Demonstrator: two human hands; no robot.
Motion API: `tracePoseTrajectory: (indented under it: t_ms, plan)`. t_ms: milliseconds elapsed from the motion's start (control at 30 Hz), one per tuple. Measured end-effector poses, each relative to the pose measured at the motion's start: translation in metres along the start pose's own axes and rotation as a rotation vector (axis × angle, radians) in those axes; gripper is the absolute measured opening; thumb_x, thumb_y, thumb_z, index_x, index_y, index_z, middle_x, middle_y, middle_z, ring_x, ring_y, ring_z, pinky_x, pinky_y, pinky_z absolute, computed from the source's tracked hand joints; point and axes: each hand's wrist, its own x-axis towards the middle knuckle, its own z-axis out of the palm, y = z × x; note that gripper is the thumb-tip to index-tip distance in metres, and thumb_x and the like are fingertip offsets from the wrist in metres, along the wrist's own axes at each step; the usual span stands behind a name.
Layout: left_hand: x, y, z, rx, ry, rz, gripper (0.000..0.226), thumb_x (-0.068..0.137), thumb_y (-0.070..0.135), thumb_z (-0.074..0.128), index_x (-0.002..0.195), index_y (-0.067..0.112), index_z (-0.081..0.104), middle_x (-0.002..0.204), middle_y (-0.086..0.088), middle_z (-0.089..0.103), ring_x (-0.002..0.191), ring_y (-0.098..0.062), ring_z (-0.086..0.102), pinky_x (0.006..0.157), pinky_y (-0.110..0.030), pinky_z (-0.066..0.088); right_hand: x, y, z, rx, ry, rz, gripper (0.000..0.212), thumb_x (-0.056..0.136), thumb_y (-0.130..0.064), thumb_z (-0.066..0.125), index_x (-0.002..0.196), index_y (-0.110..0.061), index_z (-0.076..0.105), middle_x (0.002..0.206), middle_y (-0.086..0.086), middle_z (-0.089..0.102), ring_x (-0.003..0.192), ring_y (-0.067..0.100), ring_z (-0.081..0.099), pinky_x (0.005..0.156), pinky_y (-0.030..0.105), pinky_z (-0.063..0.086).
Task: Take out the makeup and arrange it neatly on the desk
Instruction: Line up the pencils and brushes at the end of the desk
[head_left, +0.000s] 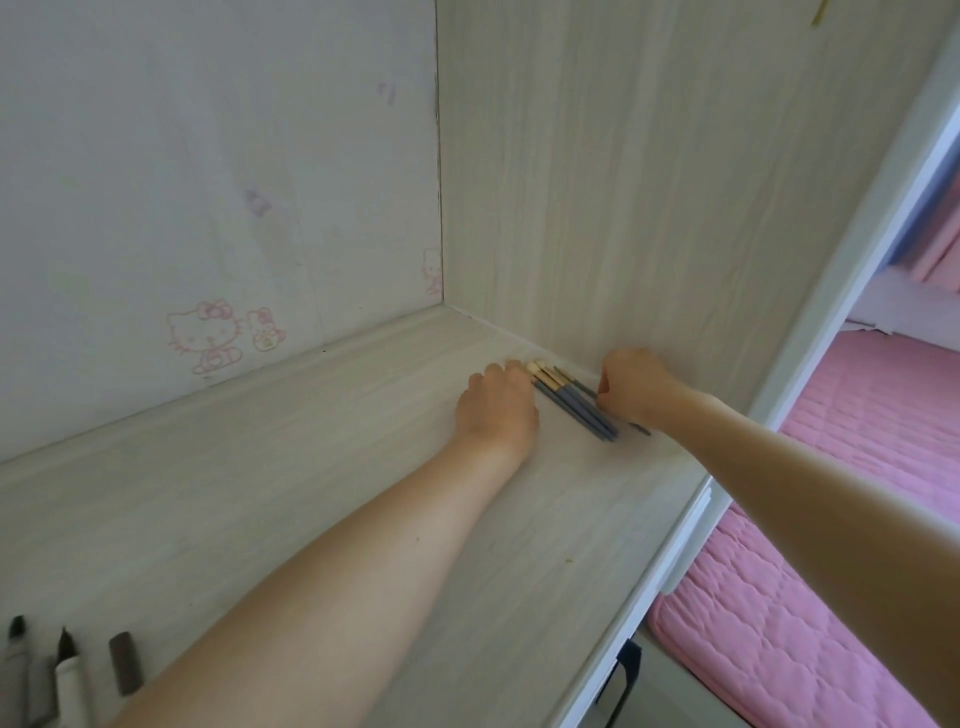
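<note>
Brushes, slim blue-handled with pale tips (574, 402), light, stiff, roll easily. Left hand (496, 408) flat at 9 o'clock; right hand (631, 387) pinches thin dark one at mid-handle.

Head view — downward (close) over desk (311, 519)

A pale wood-grain desk (291, 499) meets a cartoon-stickered wall (208, 182), beside pink quilted bedding (810, 597).

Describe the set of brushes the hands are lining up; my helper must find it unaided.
Follow the pale wood desk to its far right corner against the side panel. The makeup brushes lie there side by side between both hands, blue-grey handles with cream tips, unlike the dark-capped pens at the near left.
</note>
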Motion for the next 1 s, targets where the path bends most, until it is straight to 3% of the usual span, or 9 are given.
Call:
tracePoseTrajectory:
  t_ms: [100, 200, 300, 400, 467, 600, 733, 867, 1000]
  plan:
    - [0.003, 0.003, -0.007, -0.002, -0.07, -0.079, 0.032, 0.093, 0.002, 0.043, 0.125, 0.005, 0.044, 0.121, -0.016, 0.05, 0.108, -0.03, 0.054, 0.079, -0.032, 0.043, -0.003, 0.002, -0.002, 0.033, -0.028, 0.004, 0.025, 0.086, -0.018, 0.062, 0.066, -0.012, 0.048, 0.067, 0.005, 0.052, 0.072, 0.026, 0.058, 0.06, 0.029, 0.046]
    - [0.007, 0.003, -0.012, 0.083, -0.142, -0.088, 0.034, 0.094, 0.005, 0.043, 0.128, 0.005, 0.046, 0.124, -0.014, 0.051, 0.111, -0.028, 0.054, 0.084, -0.032, 0.046, -0.007, 0.003, -0.005, 0.11, -0.025, 0.014, 0.032, 0.087, -0.022, 0.062, 0.062, -0.014, 0.045, 0.061, 0.002, 0.047, 0.058, 0.018, 0.048, 0.048, 0.026, 0.037]
    - [0.008, 0.004, -0.016, 0.089, -0.186, -0.123, 0.034, 0.094, 0.008, 0.043, 0.128, 0.006, 0.049, 0.124, -0.013, 0.055, 0.11, -0.028, 0.056, 0.082, -0.032, 0.047, -0.011, 0.002, -0.009, 0.179, 0.017, 0.044, 0.014, 0.091, -0.018, 0.058, 0.084, -0.006, 0.053, 0.076, 0.006, 0.053, 0.068, 0.023, 0.051, 0.05, 0.027, 0.034]
    - [0.012, 0.005, -0.021, -0.106, -0.148, -0.208, 0.02, 0.095, 0.009, 0.043, 0.111, 0.005, 0.055, 0.117, -0.014, 0.059, 0.098, -0.025, 0.059, 0.064, -0.026, 0.044, -0.011, 0.003, -0.01, 0.217, 0.015, 0.059, 0.021, 0.098, -0.014, 0.044, 0.11, 0.001, 0.052, 0.092, 0.01, 0.051, 0.089, 0.031, 0.054, 0.059, 0.026, 0.036]
    - [0.017, 0.007, -0.025, -0.274, -0.097, -0.285, 0.017, 0.097, 0.008, 0.042, 0.11, 0.002, 0.051, 0.119, -0.016, 0.057, 0.095, -0.024, 0.057, 0.06, -0.026, 0.043, -0.01, 0.003, -0.011, 0.263, 0.004, 0.054, 0.017, 0.099, -0.015, 0.042, 0.103, -0.003, 0.053, 0.082, 0.004, 0.049, 0.084, 0.028, 0.054, 0.054, 0.025, 0.034]
    - [0.025, 0.016, -0.019, -0.444, -0.096, -0.397, 0.044, 0.1, 0.018, 0.041, 0.137, -0.004, 0.032, 0.135, -0.018, 0.047, 0.12, -0.03, 0.051, 0.082, -0.028, 0.042, -0.009, 0.0, -0.01, 0.307, -0.035, 0.059, 0.016, 0.096, -0.023, 0.051, 0.089, -0.009, 0.052, 0.071, 0.001, 0.047, 0.061, 0.014, 0.044, 0.048, 0.022, 0.03]
    - [0.03, 0.022, -0.007, -0.319, -0.084, -0.375, 0.034, 0.093, 0.026, 0.048, 0.121, 0.01, 0.056, 0.124, -0.011, 0.058, 0.112, -0.029, 0.058, 0.087, -0.031, 0.046, -0.004, -0.005, -0.006, 0.251, -0.037, 0.057, 0.032, 0.09, -0.039, 0.06, 0.09, -0.007, 0.06, 0.084, 0.008, 0.058, 0.073, 0.02, 0.052, 0.053, 0.026, 0.036]
    - [0.031, 0.024, -0.002, -0.185, -0.058, -0.356, 0.031, 0.091, 0.032, 0.05, 0.116, 0.015, 0.059, 0.122, -0.009, 0.06, 0.112, -0.029, 0.058, 0.083, -0.03, 0.044, -0.001, -0.005, -0.001, 0.224, -0.052, 0.06, 0.035, 0.089, -0.033, 0.063, 0.106, -0.002, 0.066, 0.104, 0.014, 0.067, 0.094, 0.027, 0.063, 0.072, 0.029, 0.045]
    - [0.032, 0.022, -0.005, -0.171, -0.074, -0.373, 0.032, 0.087, 0.037, 0.055, 0.112, 0.017, 0.06, 0.118, -0.007, 0.062, 0.109, -0.028, 0.06, 0.079, -0.029, 0.044, -0.003, -0.006, -0.002, 0.157, -0.063, 0.038, 0.031, 0.09, -0.029, 0.06, 0.1, 0.0, 0.064, 0.086, 0.011, 0.06, 0.084, 0.026, 0.057, 0.061, 0.028, 0.041]
